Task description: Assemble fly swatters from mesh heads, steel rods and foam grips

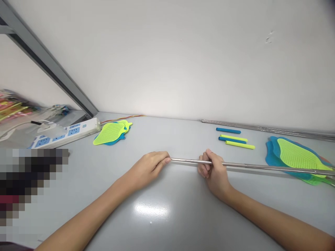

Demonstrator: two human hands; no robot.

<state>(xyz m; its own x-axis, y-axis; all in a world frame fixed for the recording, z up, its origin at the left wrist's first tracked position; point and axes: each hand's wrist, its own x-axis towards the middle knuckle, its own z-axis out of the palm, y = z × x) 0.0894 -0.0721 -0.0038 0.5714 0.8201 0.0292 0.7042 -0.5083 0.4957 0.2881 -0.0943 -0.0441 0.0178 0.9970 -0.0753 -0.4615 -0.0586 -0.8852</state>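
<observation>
A thin silver telescopic rod [261, 167] runs level across the view, extended in sections that thicken toward the right edge. My left hand [154, 165] is closed on its narrow left end, the tip hidden in the fingers. Farther along, my right hand [215, 170] has its fingers curled round the rod. Behind the right hand lie several short tubes, among them a blue tube [228, 130] and a yellow-green tube [240, 145]. The rod passes in front of a pile of fly swatter heads, with a yellow-green swatter head [298, 155] on top.
More perforated swatter heads [110, 133] lie at the left. Beside them is a white power strip [91, 125] with a plug in it. Several metal rods [261, 129] lie along the wall. A grey metal frame [52, 62] rises at left; plastic-wrapped items [15, 108] lie beyond it.
</observation>
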